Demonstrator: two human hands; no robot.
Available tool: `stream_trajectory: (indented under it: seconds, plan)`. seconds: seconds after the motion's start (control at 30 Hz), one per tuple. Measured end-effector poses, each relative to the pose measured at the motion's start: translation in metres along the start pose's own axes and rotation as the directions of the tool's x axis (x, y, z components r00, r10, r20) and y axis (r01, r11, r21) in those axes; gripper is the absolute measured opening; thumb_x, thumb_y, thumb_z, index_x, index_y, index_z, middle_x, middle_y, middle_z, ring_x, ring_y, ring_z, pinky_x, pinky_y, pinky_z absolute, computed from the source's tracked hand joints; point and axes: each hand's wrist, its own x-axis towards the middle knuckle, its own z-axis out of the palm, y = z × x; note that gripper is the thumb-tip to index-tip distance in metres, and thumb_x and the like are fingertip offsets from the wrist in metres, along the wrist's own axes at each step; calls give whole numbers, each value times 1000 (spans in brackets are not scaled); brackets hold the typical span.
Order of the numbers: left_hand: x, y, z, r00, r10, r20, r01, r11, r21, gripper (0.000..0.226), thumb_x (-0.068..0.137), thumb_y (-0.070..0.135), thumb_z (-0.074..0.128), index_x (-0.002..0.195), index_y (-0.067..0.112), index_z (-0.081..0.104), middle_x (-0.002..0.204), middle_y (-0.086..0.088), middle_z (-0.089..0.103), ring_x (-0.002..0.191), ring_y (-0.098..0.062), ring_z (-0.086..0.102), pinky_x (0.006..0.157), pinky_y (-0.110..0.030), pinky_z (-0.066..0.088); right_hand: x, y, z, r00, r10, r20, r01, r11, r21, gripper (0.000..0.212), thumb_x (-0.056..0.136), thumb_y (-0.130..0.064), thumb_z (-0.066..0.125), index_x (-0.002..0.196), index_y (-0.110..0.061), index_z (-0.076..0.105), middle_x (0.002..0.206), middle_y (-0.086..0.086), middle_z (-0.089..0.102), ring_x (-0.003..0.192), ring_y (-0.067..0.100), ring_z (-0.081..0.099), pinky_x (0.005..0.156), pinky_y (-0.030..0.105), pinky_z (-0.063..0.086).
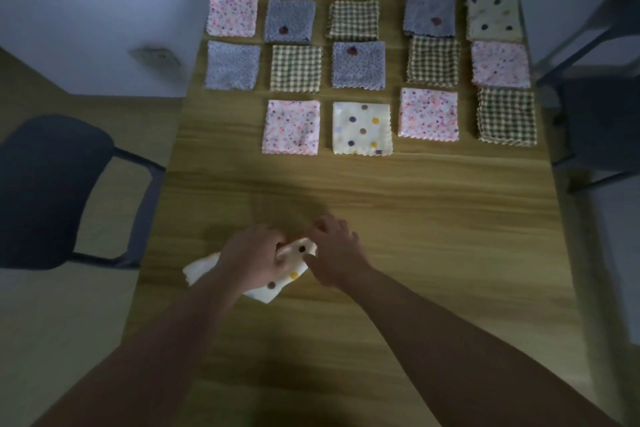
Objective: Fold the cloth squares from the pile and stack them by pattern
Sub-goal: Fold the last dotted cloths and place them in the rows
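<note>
A cream cloth with coloured polka dots (277, 282) lies bunched on the wooden table (433, 236) near its front. My left hand (252, 253) lies over it and grips its fabric. My right hand (337, 250) pinches the cloth's right edge with curled fingers. Much of the cloth is hidden under my hands. Farther back, several folded squares lie in rows: pink floral (291, 126), cream polka dot (362, 128), green gingham (296, 68) and blue speckled (232, 65).
A dark chair (48, 191) stands at the table's left side and another chair (595, 114) at the right. Bare wood stretches between my hands and the nearest row of squares. A wall socket (156, 54) sits low on the far wall.
</note>
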Motion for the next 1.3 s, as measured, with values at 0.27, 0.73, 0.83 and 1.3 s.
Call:
stream_trajectory:
  seconds: [0.27, 0.73, 0.83, 1.3]
  plan:
    - [-52, -1, 3, 977, -27, -212, 2, 993, -115, 19, 99, 21, 55, 112, 25, 69, 101, 7, 62, 89, -15, 58, 73, -31, 43, -56, -22, -6, 987, 19, -159, 23, 964, 263, 16, 96, -34, 60, 107, -26, 68, 116, -2, 61, 111, 21, 57, 90, 34, 46]
    - [-228, 69, -9, 757, -41, -652, -7, 997, -72, 28, 85, 8, 66, 108, 24, 70, 95, 0, 68, 82, -25, 65, 64, -36, 54, -284, -7, -30, 800, -39, -598, 155, 977, 144, 8, 101, -21, 54, 103, -19, 61, 101, 5, 68, 88, 27, 63, 74, 41, 56]
    - [-263, 81, 25, 760, 7, -650, -28, 999, -22, 27, 87, 4, 64, 103, 24, 70, 97, 1, 66, 85, -24, 63, 61, -35, 51, -325, 13, 8, 823, -43, -566, 149, 979, 142, 9, 100, -17, 54, 101, -15, 63, 101, 7, 66, 88, 28, 61, 76, 41, 55]
    - [-322, 68, 206, 958, -72, -278, 18, 981, -193, 28, 103, 19, 53, 124, 26, 71, 112, 1, 73, 95, -18, 66, 71, -27, 42, -401, 75, 162, 979, 153, -137, -150, 988, 36, 20, 102, -24, 46, 112, -27, 64, 106, 1, 64, 75, 20, 60, 63, 26, 43]
